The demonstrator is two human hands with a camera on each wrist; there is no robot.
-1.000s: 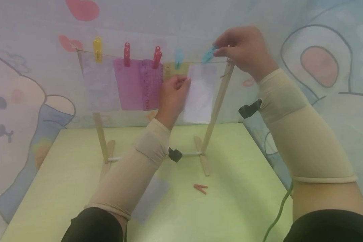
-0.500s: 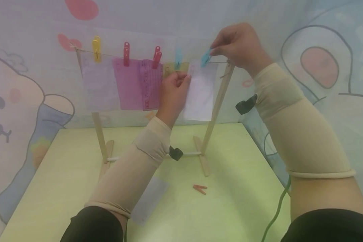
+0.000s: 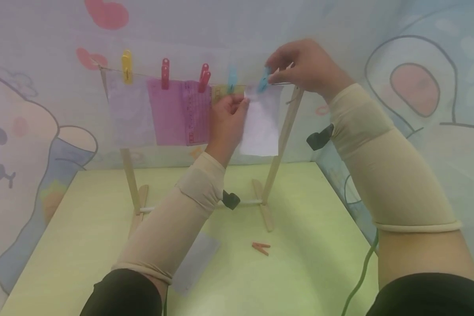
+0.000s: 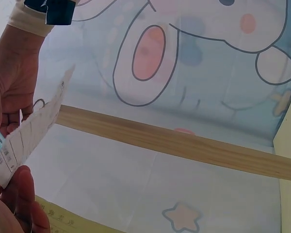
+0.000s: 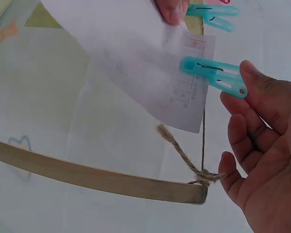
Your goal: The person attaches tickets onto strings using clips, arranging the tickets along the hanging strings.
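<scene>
Head view shows us pegging: our left hand [image 3: 226, 117] is pinching the white paper [image 3: 262, 127] against the string [image 3: 181, 79], our right hand [image 3: 306, 66] at two o'clock is gripping the blue clothespin [image 3: 263, 80], needing alignment over the paper's top edge.

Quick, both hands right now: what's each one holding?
Left hand: pinches the white paper sheet at its top edge.
Right hand: pinches the turquoise plastic clothespin on that sheet.
</scene>
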